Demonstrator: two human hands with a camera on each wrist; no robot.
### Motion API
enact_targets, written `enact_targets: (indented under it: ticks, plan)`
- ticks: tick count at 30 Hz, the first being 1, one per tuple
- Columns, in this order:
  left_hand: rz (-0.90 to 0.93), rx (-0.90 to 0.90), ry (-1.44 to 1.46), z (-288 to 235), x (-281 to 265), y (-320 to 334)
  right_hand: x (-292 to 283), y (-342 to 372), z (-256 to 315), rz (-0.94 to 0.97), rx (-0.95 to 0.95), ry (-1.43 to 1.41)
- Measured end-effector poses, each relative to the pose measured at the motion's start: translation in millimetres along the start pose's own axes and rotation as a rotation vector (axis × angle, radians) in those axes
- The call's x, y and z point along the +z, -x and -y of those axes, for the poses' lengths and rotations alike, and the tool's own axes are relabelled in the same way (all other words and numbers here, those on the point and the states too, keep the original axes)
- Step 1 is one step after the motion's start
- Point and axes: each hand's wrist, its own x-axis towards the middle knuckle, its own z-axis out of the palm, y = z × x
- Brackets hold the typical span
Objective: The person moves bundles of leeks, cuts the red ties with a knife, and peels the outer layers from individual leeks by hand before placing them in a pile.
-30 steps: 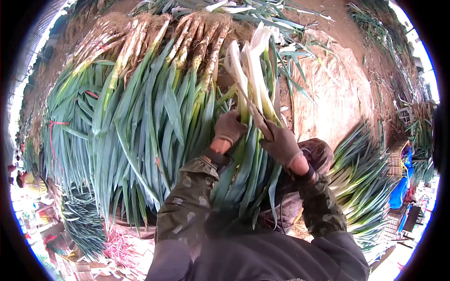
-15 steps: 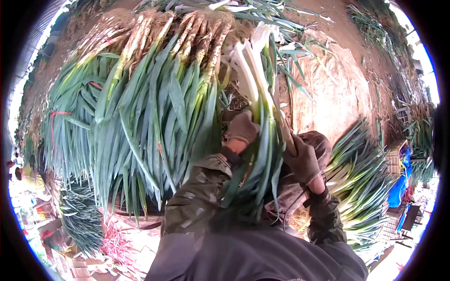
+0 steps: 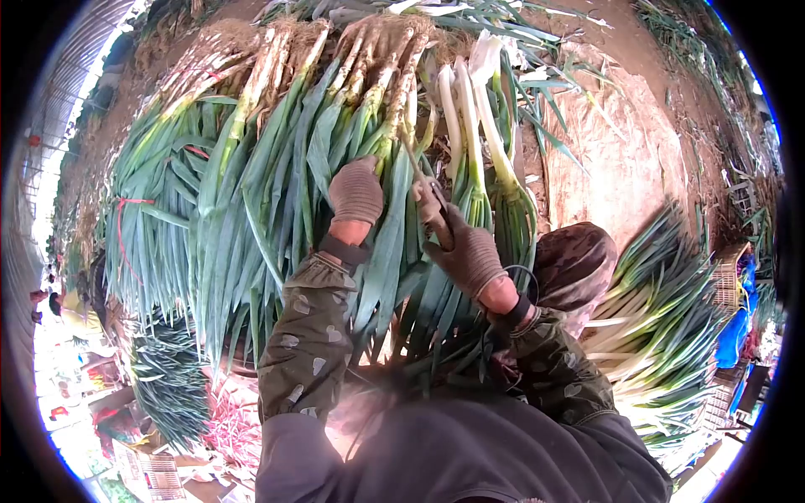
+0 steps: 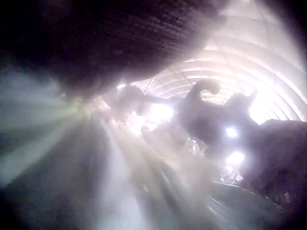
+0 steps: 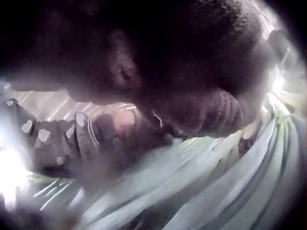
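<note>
My left hand, in a brown knit glove, lies over the unpeeled leeks where stems turn to leaves. Its fingertips are hidden, and I cannot tell whether they grip a stem. In the left wrist view the dark glove hangs close over blurred leaves. My gloved right hand holds a long, narrow knife-like tool pointing up and left toward the soil-stained stems. Right of it lie several leeks with clean white stems. In the right wrist view, leek leaves spread below the dark glove.
A camouflage-covered knee is right of the right hand. Beyond it lies a pile of white-stemmed leeks. A pale sheet covers the ground at upper right. A basket with blue plastic stands far right; pink strips lie lower left.
My left hand has left the white-stemmed leeks and moved left to the unpeeled ones. The right hand has moved up and left with the tool; the white stems now lie spread apart.
</note>
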Motion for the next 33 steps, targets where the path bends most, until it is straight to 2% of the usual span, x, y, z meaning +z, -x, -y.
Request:
enact_targets:
  ticks: [6, 8, 10, 15, 20, 24, 27, 30, 33]
  plan:
    - [-0.003, -0.01, 0.077, -8, -1, -3, 23, 0, 4, 0.024, 0.094, 0.051]
    - [-0.02, -0.01, 0.131, -3, 3, -3, 38, -8, -6, -0.004, -0.007, 0.09]
    - [-0.016, -0.013, 0.148, 1, 8, -8, 45, -14, -14, -0.002, -0.024, 0.098]
    - [-0.018, -0.012, 0.158, 2, 14, -11, 40, -28, 5, 0.019, 0.082, 0.086]
    - [0.004, 0.029, 0.197, -4, 18, -25, 43, -54, -3, -0.052, 0.051, 0.108]
    - [0.065, -0.035, 0.142, -12, 23, -42, 34, -77, -4, -0.109, -0.025, 0.14]
    - [0.164, -0.063, 0.049, -17, 25, -56, 31, -98, -13, -0.113, 0.064, 0.151]
    - [0.237, -0.096, -0.057, -27, 22, -65, 20, -109, -8, -0.126, -0.007, 0.179]
    - [0.238, -0.107, -0.131, -29, 25, -71, 8, -125, -4, -0.033, -0.027, 0.33]
